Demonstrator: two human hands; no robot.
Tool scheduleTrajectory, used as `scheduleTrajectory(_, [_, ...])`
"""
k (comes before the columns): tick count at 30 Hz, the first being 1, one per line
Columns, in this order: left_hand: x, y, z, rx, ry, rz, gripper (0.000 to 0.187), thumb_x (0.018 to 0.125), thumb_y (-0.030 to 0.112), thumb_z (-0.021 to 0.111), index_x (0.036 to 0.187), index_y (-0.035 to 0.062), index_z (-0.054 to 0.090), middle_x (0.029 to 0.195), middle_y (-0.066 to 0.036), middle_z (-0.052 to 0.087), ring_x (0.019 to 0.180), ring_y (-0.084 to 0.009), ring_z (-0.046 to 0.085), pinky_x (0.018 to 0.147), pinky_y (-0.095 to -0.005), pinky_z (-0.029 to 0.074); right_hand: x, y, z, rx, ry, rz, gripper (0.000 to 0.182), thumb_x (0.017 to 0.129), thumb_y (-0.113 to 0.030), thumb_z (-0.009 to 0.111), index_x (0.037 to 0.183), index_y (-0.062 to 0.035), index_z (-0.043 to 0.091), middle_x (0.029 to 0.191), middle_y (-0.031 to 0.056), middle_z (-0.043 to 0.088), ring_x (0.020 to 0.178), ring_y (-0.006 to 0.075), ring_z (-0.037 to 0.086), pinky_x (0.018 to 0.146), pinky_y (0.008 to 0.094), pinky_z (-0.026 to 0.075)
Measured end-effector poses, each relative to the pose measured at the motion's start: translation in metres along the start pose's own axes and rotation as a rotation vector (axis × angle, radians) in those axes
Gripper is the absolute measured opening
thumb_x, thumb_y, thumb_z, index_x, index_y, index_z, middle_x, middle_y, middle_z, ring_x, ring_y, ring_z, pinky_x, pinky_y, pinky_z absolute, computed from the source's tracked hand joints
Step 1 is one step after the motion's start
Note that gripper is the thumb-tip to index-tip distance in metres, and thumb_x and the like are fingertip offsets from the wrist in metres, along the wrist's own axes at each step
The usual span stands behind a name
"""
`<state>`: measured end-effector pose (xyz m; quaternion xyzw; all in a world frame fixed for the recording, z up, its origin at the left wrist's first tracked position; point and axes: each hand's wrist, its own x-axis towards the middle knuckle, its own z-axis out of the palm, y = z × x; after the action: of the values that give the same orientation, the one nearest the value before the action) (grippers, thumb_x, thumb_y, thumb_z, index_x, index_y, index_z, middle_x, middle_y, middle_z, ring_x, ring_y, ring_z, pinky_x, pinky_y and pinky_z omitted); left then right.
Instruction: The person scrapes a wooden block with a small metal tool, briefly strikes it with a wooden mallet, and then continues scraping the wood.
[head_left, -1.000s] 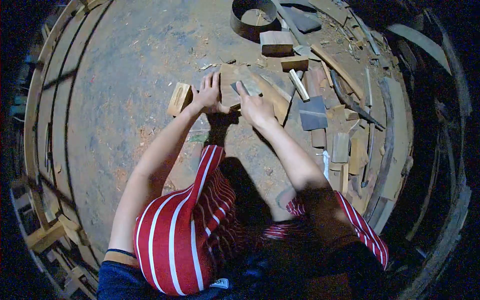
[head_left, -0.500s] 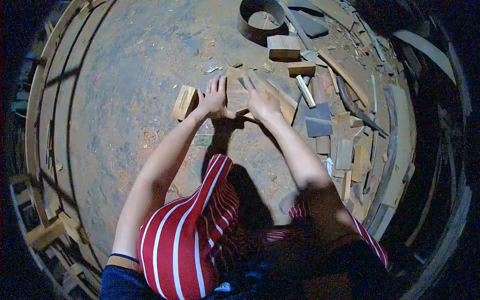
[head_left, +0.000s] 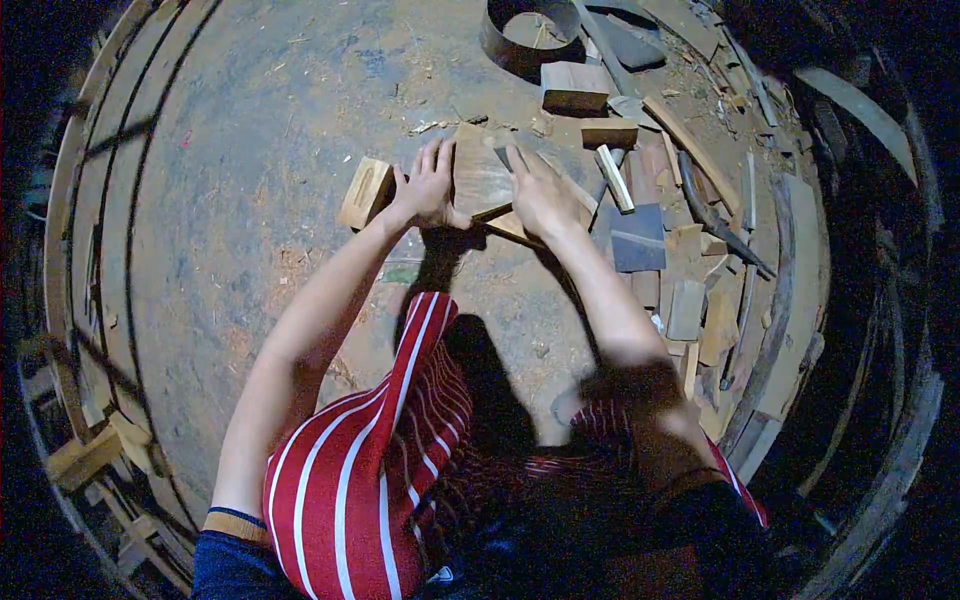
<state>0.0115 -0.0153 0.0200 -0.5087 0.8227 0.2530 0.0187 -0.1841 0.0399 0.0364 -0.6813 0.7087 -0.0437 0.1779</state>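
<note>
A flat wooden board (head_left: pixel 481 180) lies on the floor between my hands. My left hand (head_left: pixel 430 187) holds its left edge, fingers pointing away from me and the thumb at the near corner. My right hand (head_left: pixel 545 200) is on the right part of the board, pressing a small dark grey piece (head_left: pixel 503 157) that looks like sandpaper; most of it is hidden under the fingers. Just left of my left hand is a wooden block (head_left: pixel 366 193) with a groove in its top. Another pale piece of wood (head_left: pixel 512 226) shows under the board's near right side.
A dark metal ring (head_left: pixel 530 38) stands at the far side, near wooden blocks (head_left: pixel 574 87). To the right lie a dark grey sheet (head_left: pixel 638 238), a pale stick (head_left: pixel 615 180) and several wood offcuts (head_left: pixel 686 310). My striped trouser leg (head_left: pixel 340 480) is close in front.
My right hand has slid right across the board with the dark grey piece. My left hand stays at the board's left edge. The whole view has shifted slightly.
</note>
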Motion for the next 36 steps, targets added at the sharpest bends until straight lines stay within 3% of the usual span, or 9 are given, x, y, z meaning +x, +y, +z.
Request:
scheduleTrajectory(4, [0.000, 0.000, -0.003, 0.004, -0.070, -0.027, 0.138, 0.041, 0.053, 0.084, 0.144, 0.0103, 0.004, 0.149, -0.017, 0.009, 0.137, -0.0403, 0.014, 0.099, -0.0707, 0.017, -0.030, 0.002, 0.000, 0.013, 0.037, -0.040, 0.043, 0.090, -0.017, 0.043, 0.133, -0.0127, 0.043, 0.138, 0.0170, 0.038, 0.124, 0.0355, 0.041, 0.098, 0.0426, 0.039])
scheduleTrajectory(9, [0.013, -0.014, 0.019, 0.007, -0.018, -0.046, 0.138, 0.041, 0.054, 0.084, 0.144, 0.0098, 0.003, 0.150, -0.016, 0.005, 0.138, -0.0388, 0.011, 0.101, -0.0696, 0.015, 0.023, -0.014, -0.019, 0.036, -0.100, 0.130, 0.047, 0.092, -0.023, 0.037, 0.138, -0.0155, 0.033, 0.105, 0.0215, 0.061, 0.098, 0.0401, 0.059, 0.087, 0.0473, 0.045])
scheduleTrajectory(13, [0.005, -0.004, 0.009, 0.035, 0.062, -0.005, 0.119, 0.053, 0.054, 0.077, 0.143, 0.0121, 0.011, 0.147, -0.016, 0.015, 0.132, -0.0425, 0.024, 0.099, -0.0685, 0.021, 0.015, -0.011, -0.024, 0.014, -0.182, 0.143, 0.047, 0.091, -0.021, 0.042, 0.137, -0.0135, 0.036, 0.116, 0.0203, 0.057, 0.105, 0.0377, 0.055, 0.089, 0.0453, 0.045])
scheduleTrajectory(16, [0.004, -0.009, 0.015, -0.005, 0.078, 0.018, 0.145, 0.029, 0.058, 0.084, 0.143, 0.0114, 0.008, 0.146, -0.017, 0.014, 0.132, -0.0438, 0.024, 0.098, -0.0672, 0.023, -0.021, 0.005, 0.001, -0.012, 0.108, -0.073, 0.048, 0.089, -0.018, 0.047, 0.135, -0.0112, 0.037, 0.126, 0.0181, 0.050, 0.114, 0.0352, 0.050, 0.092, 0.0441, 0.043])
scheduleTrajectory(18, [0.003, -0.010, 0.015, 0.000, 0.055, 0.004, 0.145, 0.029, 0.060, 0.083, 0.143, 0.0109, 0.008, 0.147, -0.016, 0.014, 0.132, -0.0428, 0.024, 0.098, -0.0665, 0.023, -0.034, 0.008, 0.004, -0.017, 0.142, -0.097, 0.049, 0.087, -0.013, 0.050, 0.134, -0.0092, 0.039, 0.134, 0.0158, 0.042, 0.120, 0.0333, 0.044, 0.095, 0.0427, 0.041])
scheduleTrajectory(28, [0.006, -0.003, 0.011, 0.024, -0.020, -0.057, 0.139, 0.038, 0.053, 0.085, 0.144, 0.0086, 0.006, 0.150, -0.014, 0.007, 0.138, -0.0375, 0.012, 0.100, -0.0703, 0.016, 0.027, -0.008, -0.009, 0.017, -0.141, 0.161, 0.047, 0.094, -0.029, 0.035, 0.139, -0.0193, 0.030, 0.105, 0.0260, 0.060, 0.096, 0.0422, 0.059, 0.084, 0.0500, 0.046])
scheduleTrajectory(30, [0.001, 0.000, 0.004, -0.008, -0.013, -0.047, 0.139, 0.039, 0.052, 0.085, 0.144, 0.0096, 0.005, 0.150, -0.015, 0.008, 0.137, -0.0382, 0.013, 0.100, -0.0705, 0.016, 0.012, 0.019, 0.037, 0.084, 0.537, -0.306, 0.046, 0.094, -0.028, 0.038, 0.139, -0.0198, 0.033, 0.101, 0.0260, 0.061, 0.092, 0.0416, 0.060, 0.080, 0.0498, 0.047])
scheduleTrajectory(31, [0.000, 0.002, 0.002, -0.005, -0.032, -0.049, 0.138, 0.040, 0.052, 0.085, 0.144, 0.0102, 0.004, 0.150, -0.016, 0.008, 0.137, -0.0387, 0.013, 0.100, -0.0705, 0.016, -0.017, -0.007, -0.007, 0.057, -0.033, 0.050, 0.045, 0.093, -0.027, 0.041, 0.137, -0.0182, 0.035, 0.094, 0.0263, 0.062, 0.087, 0.0417, 0.061, 0.076, 0.0501, 0.048])
scheduleTrajectory(36, [0.000, 0.003, 0.001, -0.005, -0.047, -0.050, 0.139, 0.040, 0.052, 0.085, 0.144, 0.0109, 0.003, 0.150, -0.016, 0.010, 0.137, -0.0398, 0.014, 0.100, -0.0703, 0.014, -0.006, -0.013, -0.010, 0.062, -0.051, 0.108, 0.045, 0.093, -0.025, 0.038, 0.137, -0.0181, 0.035, 0.090, 0.0258, 0.063, 0.085, 0.0417, 0.061, 0.073, 0.0509, 0.049])
